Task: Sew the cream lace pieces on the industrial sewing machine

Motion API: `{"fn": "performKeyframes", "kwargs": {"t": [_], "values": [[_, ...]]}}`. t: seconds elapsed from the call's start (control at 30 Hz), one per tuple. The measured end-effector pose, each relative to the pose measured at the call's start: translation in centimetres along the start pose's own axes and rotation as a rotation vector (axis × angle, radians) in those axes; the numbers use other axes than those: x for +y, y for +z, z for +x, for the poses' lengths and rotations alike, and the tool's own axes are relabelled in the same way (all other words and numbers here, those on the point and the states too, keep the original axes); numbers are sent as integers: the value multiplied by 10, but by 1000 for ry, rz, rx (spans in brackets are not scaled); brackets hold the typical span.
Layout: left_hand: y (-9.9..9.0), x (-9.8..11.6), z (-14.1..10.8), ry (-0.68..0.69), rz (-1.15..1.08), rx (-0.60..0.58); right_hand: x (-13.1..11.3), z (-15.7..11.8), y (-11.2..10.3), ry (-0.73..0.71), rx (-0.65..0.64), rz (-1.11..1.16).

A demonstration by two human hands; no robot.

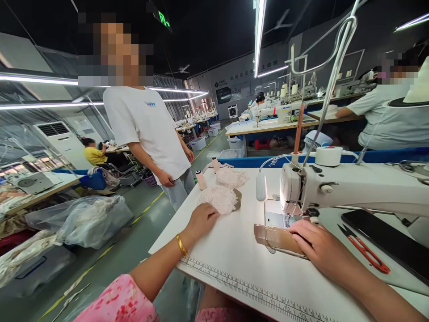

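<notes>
My left hand (201,222) lies at the left side of the white sewing table, its fingers closed on the near edge of a cream lace piece (219,200). A second lace piece (232,177) lies just behind. My right hand (313,243) rests in front of the sewing machine (338,185), fingers stretched over a shiny brown strip (273,235); nothing is visibly gripped there. The strip lies beside the machine's lit needle area (287,219). Two pale thread spools (201,180) stand behind the lace.
Red-handled snips (368,252) and a black phone-like slab (385,241) lie right of my right hand. A printed ruler (248,290) runs along the table's front edge. A person in a white T-shirt (147,129) stands beyond the left edge. Bagged fabric (87,219) sits on the floor.
</notes>
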State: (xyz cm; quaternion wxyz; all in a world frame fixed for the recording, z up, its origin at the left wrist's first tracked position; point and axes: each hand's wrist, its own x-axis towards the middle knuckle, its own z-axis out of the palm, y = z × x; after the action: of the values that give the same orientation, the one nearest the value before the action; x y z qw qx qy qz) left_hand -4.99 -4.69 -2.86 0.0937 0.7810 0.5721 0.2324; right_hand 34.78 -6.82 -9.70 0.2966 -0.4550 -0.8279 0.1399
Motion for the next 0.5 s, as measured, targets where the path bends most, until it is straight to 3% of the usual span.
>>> {"fn": "performKeyframes", "kwargs": {"t": [0.5], "values": [[-24, 1, 14, -343, -400, -69, -2, -1, 0, 27, -25, 17]]}}
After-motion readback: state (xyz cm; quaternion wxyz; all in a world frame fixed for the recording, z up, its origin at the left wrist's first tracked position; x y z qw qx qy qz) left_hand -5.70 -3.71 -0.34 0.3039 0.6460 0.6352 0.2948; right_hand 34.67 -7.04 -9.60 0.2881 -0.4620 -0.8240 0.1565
